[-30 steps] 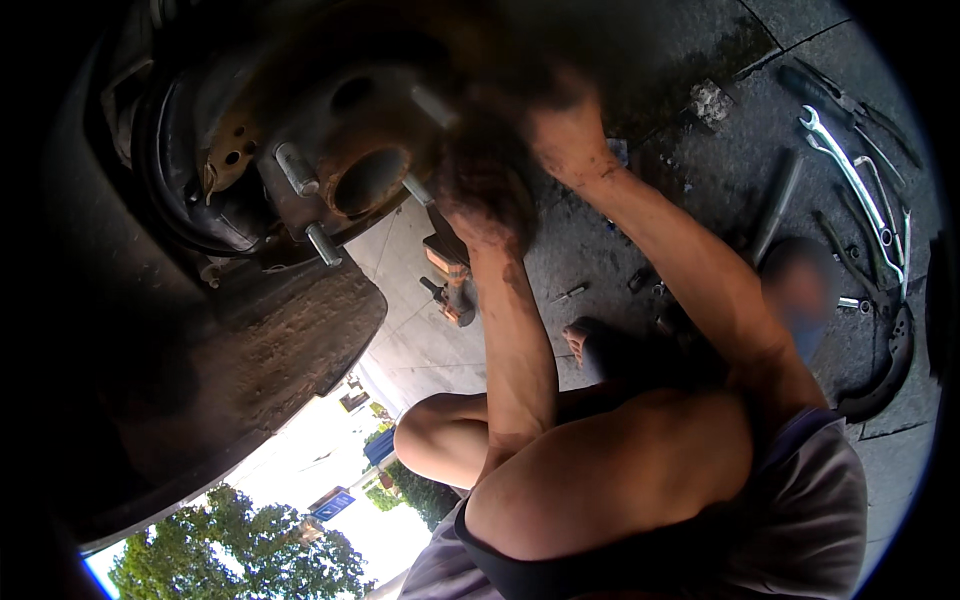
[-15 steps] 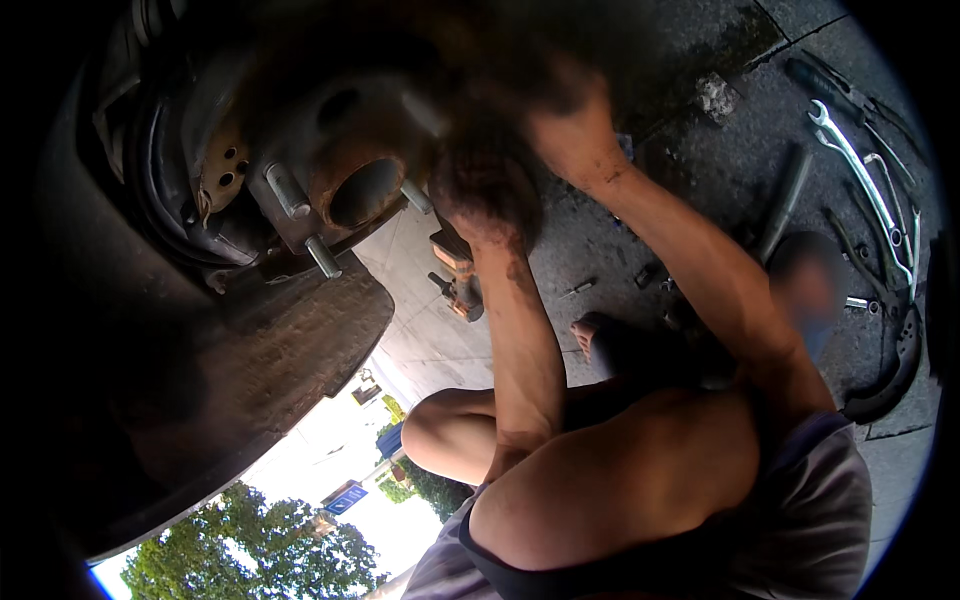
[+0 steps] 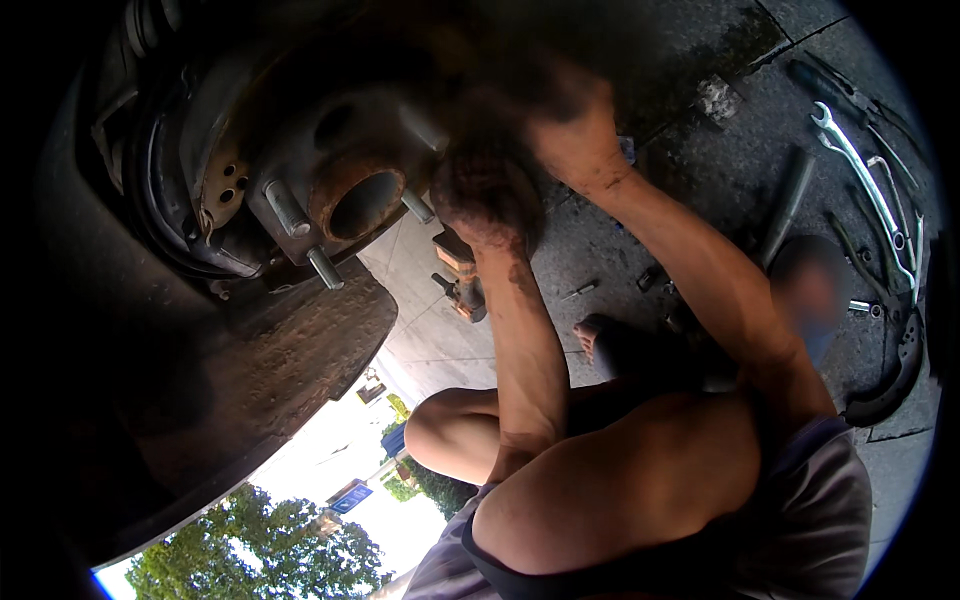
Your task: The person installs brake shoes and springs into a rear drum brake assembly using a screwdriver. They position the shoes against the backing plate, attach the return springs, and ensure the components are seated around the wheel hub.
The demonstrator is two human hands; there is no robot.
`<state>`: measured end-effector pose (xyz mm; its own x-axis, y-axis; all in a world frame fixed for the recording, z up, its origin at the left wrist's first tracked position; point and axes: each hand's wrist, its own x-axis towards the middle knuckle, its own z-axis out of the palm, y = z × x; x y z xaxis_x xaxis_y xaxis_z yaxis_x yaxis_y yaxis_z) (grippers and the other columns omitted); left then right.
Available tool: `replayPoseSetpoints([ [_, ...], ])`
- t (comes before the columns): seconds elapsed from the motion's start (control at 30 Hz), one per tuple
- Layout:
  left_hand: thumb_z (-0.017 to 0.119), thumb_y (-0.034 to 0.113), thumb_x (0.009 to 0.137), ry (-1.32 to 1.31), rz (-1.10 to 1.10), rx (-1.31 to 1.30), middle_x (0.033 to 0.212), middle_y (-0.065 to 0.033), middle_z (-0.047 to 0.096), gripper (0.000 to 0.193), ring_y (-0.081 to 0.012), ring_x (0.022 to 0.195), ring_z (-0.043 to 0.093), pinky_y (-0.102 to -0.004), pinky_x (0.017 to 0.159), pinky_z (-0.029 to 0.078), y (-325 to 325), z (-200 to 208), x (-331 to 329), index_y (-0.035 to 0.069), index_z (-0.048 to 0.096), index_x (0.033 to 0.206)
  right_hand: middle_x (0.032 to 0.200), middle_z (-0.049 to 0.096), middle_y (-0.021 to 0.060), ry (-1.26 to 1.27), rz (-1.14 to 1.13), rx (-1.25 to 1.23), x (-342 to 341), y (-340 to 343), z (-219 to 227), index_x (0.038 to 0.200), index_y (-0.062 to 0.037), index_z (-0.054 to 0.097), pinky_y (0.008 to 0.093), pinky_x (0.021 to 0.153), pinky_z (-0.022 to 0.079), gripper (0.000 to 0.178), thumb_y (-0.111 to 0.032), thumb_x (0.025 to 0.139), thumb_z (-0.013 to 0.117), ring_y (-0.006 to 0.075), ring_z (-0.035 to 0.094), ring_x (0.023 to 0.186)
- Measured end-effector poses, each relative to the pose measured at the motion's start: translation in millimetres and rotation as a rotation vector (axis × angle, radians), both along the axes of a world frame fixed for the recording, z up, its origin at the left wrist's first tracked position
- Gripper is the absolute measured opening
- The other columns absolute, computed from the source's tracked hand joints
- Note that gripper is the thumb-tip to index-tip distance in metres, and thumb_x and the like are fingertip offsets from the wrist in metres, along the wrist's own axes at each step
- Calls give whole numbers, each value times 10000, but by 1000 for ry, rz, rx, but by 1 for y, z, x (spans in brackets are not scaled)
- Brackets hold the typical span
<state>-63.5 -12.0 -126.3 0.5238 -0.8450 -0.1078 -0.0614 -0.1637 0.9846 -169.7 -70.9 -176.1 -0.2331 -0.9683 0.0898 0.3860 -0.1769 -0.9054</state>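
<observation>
A rusty wheel hub (image 3: 325, 197) with several threaded studs (image 3: 287, 207) fills the upper left. Just right of it is my left hand (image 3: 482, 203), dark with grime and its fingers curled; a dark rounded shape lies against it, and what it grips is hidden. Farther up and right, my right hand (image 3: 572, 125) reaches into deep shadow. Its fingers blur into the dark, so their pose does not show. Behind the hub sits a curved brake assembly (image 3: 228, 180) with a holed plate.
Wrenches (image 3: 868, 178), pliers (image 3: 850, 90), a metal tube (image 3: 790, 205) and a curved brake shoe (image 3: 893, 385) lie on the paving at right. An orange-and-black object (image 3: 460, 285) stands below my left hand. A blurred person's head (image 3: 808, 285) shows beside my right forearm.
Both hands stay in nearly the same place beside the hub. The whole view has shifted very slightly.
</observation>
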Motion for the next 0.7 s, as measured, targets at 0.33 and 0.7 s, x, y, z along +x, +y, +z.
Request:
replayPoseSetpoints([
  [0.33,470,292,974,131,110,-84,873,-98,685,362,-165,778,646,-253,693,494,-9,1,-8,-11,649,1058,862,724,112,129,39,-41,2,-7,3,915,-29,687,321,715,575,204,-196,828,764,240,723,747],
  [0.7,528,322,950,62,60,-15,1066,-117,649,378,-232,975,616,-361,895,495,-3,4,2,0,602,1135,897,725,134,60,364,-68,-13,-13,-2,1014,-78,741,385,843,541,390,-440,916,637,282,713,840],
])
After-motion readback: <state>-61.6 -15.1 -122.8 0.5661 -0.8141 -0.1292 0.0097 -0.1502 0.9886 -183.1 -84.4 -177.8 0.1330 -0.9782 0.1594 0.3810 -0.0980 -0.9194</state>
